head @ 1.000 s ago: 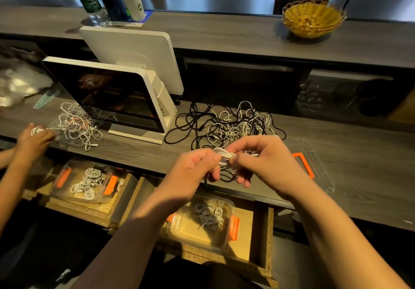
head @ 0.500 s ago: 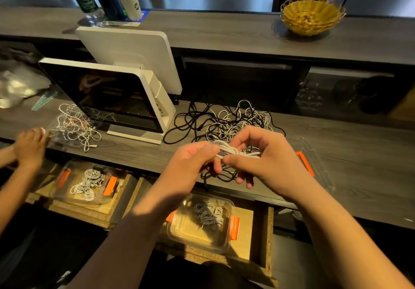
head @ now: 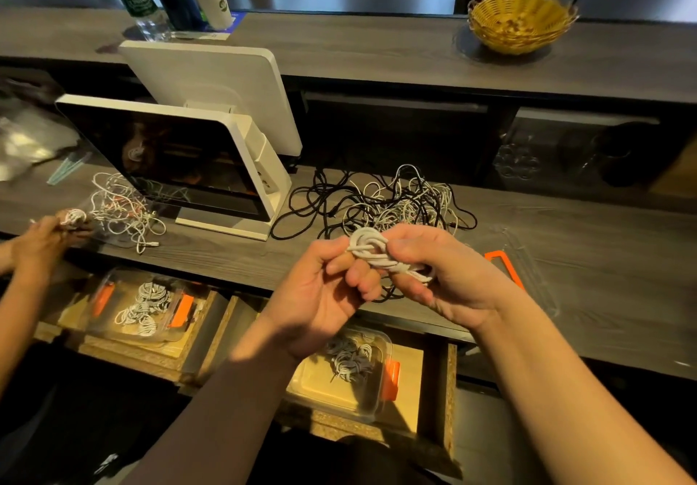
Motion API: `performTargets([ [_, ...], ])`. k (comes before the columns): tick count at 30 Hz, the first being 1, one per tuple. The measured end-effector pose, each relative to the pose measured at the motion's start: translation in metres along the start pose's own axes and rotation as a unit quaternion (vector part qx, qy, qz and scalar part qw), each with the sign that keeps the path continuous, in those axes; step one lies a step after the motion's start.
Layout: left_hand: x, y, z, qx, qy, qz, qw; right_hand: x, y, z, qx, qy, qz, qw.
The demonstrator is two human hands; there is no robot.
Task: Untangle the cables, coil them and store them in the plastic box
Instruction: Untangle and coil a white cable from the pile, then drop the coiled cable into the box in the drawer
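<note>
A coiled white cable (head: 371, 249) is held between both hands above the counter's front edge. My right hand (head: 449, 273) grips the coil's right part, fingers curled round it. My left hand (head: 324, 296) pinches the coil's left end. Behind them a tangle of black and white cables (head: 381, 201) lies on the counter. Below, in an open drawer, stands a clear plastic box (head: 339, 390) with orange clips, holding several coiled cables (head: 350, 358).
The box's clear lid (head: 520, 258) with an orange clip lies on the counter at right. A white point-of-sale screen (head: 181, 160) stands at left. Another person's hands (head: 49, 232) work on a white tangle (head: 120, 209); a second box (head: 139, 305) sits below. A yellow basket (head: 520, 18) stands on the upper shelf.
The white cable bundle has been turned and pulled tighter between my hands. The other person's hand at left moved slightly with its coil.
</note>
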State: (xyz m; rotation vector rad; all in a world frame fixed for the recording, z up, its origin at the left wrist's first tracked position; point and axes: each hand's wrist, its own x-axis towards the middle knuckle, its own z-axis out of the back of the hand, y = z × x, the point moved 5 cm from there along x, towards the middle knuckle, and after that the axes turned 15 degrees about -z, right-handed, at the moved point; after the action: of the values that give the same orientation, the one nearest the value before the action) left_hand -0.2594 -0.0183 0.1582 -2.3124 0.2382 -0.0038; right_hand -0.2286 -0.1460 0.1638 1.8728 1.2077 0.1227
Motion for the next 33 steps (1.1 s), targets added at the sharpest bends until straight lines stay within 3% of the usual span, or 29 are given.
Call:
performTargets([
  [5,0.009,-0.008,0.037,0.207,-0.038,-0.012,0.978,0.01,-0.017,0.014,-0.074,-0.131,-0.028,0.988],
  [9,0.003,0.001,0.054,0.259,-0.062,0.025,0.964,0.018,-0.036,0.031,-0.078,-0.188,-0.04,0.978],
  [15,-0.005,0.045,0.116,0.314,-0.2,0.064,0.926,0.033,-0.088,0.073,-0.153,-0.299,-0.053,0.94],
  [20,-0.019,0.092,0.168,0.444,-0.201,0.082,0.869,0.052,-0.149,0.097,-0.193,-0.351,-0.14,0.906],
  [24,-0.022,0.117,0.198,0.481,-0.199,0.113,0.846,0.074,-0.182,0.112,-0.303,-0.39,-0.205,0.845],
  [29,-0.029,0.129,0.219,0.466,-0.223,0.14,0.845,0.085,-0.196,0.117,-0.327,-0.398,-0.24,0.823],
  [33,-0.032,0.126,0.227,0.457,-0.241,0.14,0.845,0.08,-0.192,0.123,-0.363,-0.429,-0.277,0.779],
])
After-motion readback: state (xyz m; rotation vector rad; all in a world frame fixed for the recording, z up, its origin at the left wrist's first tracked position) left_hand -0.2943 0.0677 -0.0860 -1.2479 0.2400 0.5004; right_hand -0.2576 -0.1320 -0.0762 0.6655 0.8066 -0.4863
